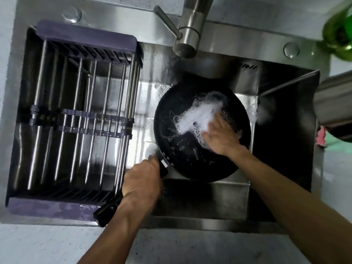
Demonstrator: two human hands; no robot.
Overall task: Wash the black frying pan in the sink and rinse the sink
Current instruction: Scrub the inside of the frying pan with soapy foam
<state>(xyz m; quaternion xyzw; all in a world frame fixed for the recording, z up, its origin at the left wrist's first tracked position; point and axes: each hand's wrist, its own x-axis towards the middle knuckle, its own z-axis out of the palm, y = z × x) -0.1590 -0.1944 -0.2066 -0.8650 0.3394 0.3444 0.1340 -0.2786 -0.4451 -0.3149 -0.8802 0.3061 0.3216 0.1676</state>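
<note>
Black frying pan (190, 134) sits in the right part of the sink (282, 88), under the faucet (187, 35), with white foam (198, 115) across its far-right inside. My left hand (142, 180) is clamped round the pan handle (106, 214) at the near-left; my right hand (221, 137) lies flat in the pan, fingers straight, pressing into the foam. Purple-framed drying rack (80, 115) spans the sink's left half.

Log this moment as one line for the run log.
left hand grips pan handle | right hand rubs foam inside black frying pan | pan in sink | under faucet
</note>
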